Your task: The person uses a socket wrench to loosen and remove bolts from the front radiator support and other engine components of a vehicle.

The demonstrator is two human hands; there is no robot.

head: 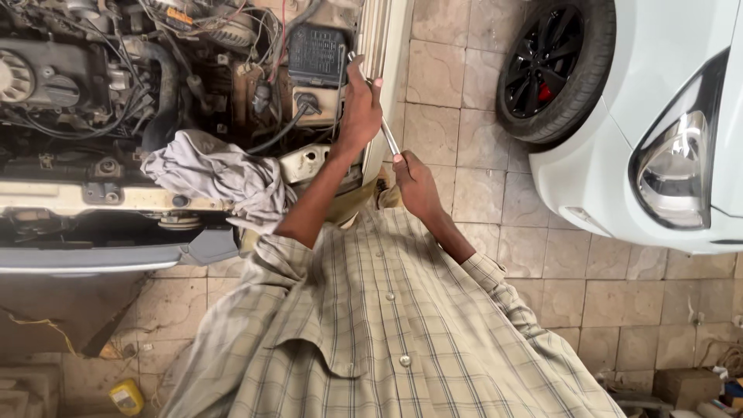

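Observation:
Both my hands hold a long thin metal rod tool at the edge of an open engine bay. My left hand is closed around the tool's upper part, next to a black fuse box. My right hand grips its lower end, just outside the white body panel. The rod slants from upper left to lower right between the two hands. Its top end is partly hidden behind my left hand. A crumpled grey cloth lies on the car's front crossmember, left of my left forearm.
A second white car stands at the right, with a black wheel and a headlight. Tiled floor runs between the two cars. A yellow bottle lies at the bottom left, and a cardboard box at the bottom right.

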